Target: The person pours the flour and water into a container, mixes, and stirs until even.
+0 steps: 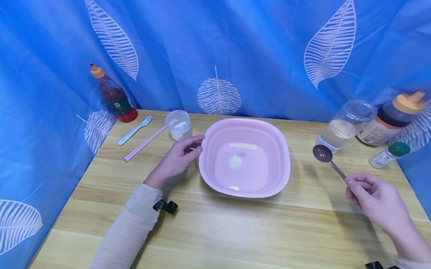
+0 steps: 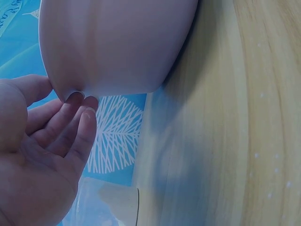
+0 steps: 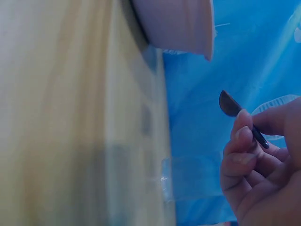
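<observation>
A pink basin (image 1: 243,163) sits mid-table, its inside showing only a small printed mark. My left hand (image 1: 180,157) pinches the basin's left rim, thumb above and fingertips under the lip; the left wrist view shows the basin's outer wall (image 2: 117,47). Held by its handle between thumb and fingers, a dark brown spoon (image 1: 323,153) is raised over the table in my right hand (image 1: 380,199). The spoon's bowl points toward the back, close to a clear jar of liquid (image 1: 338,133). In the right wrist view the spoon (image 3: 230,104) appears side-on.
Behind my left hand stands a small clear cup of white contents (image 1: 179,126). Pink chopsticks (image 1: 145,143), a light blue fork (image 1: 134,131) and a red sauce bottle (image 1: 118,97) lie farther left. A dark sauce bottle (image 1: 385,122) and a green-capped shaker (image 1: 389,155) are at right.
</observation>
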### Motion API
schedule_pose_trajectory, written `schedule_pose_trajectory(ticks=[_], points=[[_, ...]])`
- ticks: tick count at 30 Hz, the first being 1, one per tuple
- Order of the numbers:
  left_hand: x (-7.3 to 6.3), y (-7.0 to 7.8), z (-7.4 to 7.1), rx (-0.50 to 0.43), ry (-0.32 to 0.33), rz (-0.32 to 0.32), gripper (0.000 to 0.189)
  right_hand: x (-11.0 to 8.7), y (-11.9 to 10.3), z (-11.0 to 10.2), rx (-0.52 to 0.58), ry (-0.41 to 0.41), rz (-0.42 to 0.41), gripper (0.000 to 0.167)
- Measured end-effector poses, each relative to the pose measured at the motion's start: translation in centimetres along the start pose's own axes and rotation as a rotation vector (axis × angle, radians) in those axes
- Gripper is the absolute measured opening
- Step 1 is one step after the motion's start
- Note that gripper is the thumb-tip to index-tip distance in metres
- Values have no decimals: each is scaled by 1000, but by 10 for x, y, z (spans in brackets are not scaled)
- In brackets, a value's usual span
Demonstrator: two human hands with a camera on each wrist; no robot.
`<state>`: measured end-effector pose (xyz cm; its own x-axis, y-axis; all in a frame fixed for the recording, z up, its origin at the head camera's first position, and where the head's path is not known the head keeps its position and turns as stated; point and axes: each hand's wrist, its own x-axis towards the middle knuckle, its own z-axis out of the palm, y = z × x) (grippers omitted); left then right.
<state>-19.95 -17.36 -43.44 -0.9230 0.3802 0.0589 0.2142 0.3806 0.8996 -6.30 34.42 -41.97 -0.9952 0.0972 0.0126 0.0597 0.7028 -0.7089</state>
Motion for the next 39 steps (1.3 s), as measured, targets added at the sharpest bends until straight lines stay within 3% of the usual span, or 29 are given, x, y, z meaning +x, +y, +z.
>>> schedule_pose_trajectory(ticks=[13, 28, 39], points=[[-2, 2, -1, 19, -4, 4, 47, 26, -47, 5, 26, 19, -126, 25], [-3, 2, -1, 43, 1, 27, 44, 63, -95, 38, -32, -119, -236, 22], [-2, 1, 0, 47, -2, 15, 43, 85, -125, 56, -113, -280, -276, 23]])
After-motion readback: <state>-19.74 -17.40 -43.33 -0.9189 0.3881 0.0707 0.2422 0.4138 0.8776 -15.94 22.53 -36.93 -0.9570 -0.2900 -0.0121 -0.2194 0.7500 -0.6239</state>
